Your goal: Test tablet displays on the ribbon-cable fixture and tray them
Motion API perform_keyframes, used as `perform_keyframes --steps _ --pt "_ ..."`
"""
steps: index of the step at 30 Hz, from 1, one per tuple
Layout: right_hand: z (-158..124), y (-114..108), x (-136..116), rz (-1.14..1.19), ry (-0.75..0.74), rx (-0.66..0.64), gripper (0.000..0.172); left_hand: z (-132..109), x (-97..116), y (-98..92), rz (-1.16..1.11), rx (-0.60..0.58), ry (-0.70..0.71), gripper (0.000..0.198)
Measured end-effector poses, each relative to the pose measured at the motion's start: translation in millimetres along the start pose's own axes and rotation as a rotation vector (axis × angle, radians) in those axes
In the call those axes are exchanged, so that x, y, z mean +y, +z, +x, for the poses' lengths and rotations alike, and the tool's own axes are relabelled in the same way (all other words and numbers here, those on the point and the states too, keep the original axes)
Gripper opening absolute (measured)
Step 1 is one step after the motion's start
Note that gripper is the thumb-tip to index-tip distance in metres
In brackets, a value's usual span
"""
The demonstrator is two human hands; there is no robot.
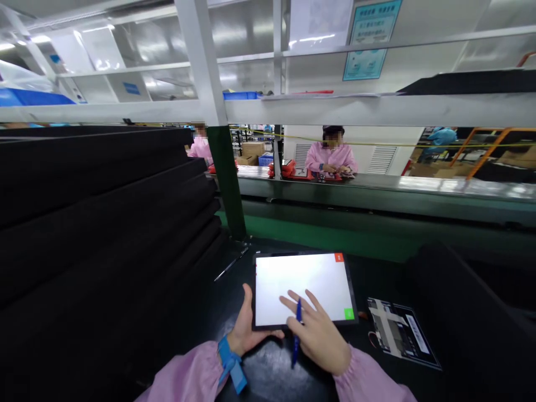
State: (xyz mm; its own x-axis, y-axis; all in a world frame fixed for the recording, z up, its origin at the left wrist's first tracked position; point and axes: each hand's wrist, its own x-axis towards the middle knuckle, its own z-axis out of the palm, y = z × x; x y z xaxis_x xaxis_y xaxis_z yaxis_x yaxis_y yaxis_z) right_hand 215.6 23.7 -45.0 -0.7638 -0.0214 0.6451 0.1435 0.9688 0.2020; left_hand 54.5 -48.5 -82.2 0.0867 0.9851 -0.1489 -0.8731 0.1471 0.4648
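A tablet (301,285) with a lit white screen lies on the dark work surface (268,374), a red square at its top right corner and a green one at its bottom right. My left hand (247,329) grips the tablet's near left corner, thumb up along the left edge; a blue strap circles that wrist. My right hand (316,329) rests over the screen's lower edge with fingers stretched out, and a blue pen (297,335) is held between them, pointing toward me.
A tall stack of black foam trays (96,223) fills the left. A circuit board on a black sheet (400,332) lies right of the tablet. A thin tool (231,264) lies behind the tablet. A green conveyor (377,195) runs beyond, with two people in pink working.
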Motion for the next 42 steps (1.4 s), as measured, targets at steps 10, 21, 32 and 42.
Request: perform_keyframes --steps 10,21,32,42 --pt "-58.0 -45.2 42.2 -0.043 0.412 0.328 0.012 -2.8 2.1 15.8 -0.101 0.245 -0.016 0.072" --pt "-123.0 -66.7 73.3 0.133 0.859 0.348 0.019 -8.3 4.2 40.9 0.006 0.575 0.045 0.051" --pt "-156.7 -58.3 92.8 0.072 0.868 0.141 0.008 -7.8 4.3 44.1 0.071 0.656 0.052 0.043" --pt "-150.7 -58.9 96.6 0.028 0.897 0.126 0.012 -6.7 4.4 39.5 0.018 0.615 0.021 0.048"
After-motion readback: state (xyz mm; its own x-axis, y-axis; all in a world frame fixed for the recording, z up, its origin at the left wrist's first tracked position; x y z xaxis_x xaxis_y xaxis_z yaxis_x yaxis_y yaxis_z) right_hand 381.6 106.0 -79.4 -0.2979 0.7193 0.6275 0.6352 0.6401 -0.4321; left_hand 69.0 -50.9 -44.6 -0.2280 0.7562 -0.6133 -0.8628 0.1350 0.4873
